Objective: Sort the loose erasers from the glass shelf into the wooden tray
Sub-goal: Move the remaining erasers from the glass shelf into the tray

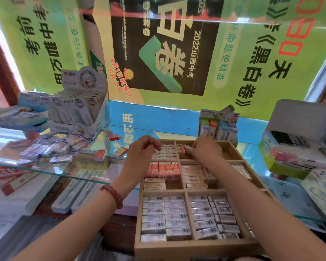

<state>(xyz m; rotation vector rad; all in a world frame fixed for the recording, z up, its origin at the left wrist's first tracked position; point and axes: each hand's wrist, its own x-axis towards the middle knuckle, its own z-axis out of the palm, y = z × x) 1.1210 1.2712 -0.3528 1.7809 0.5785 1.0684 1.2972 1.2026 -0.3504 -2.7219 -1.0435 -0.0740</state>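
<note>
At frame centre the right hand [205, 150] pinches an orange-ended eraser [182, 149] in the wooden tray [196, 246]. The left hand [139, 150] has its fingers curled; any hold cannot be told.

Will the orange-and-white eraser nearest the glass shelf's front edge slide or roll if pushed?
Probably slide: the orange-and-white block eraser has flat faces, no round side. It looks small, so likely light. The smooth glass shelf may let it skid off.

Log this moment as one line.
phase: placing | left hand: over tray far-left compartment, grip unclear | right hand: pinches eraser in far-right compartment | shelf: loose erasers left
</note>
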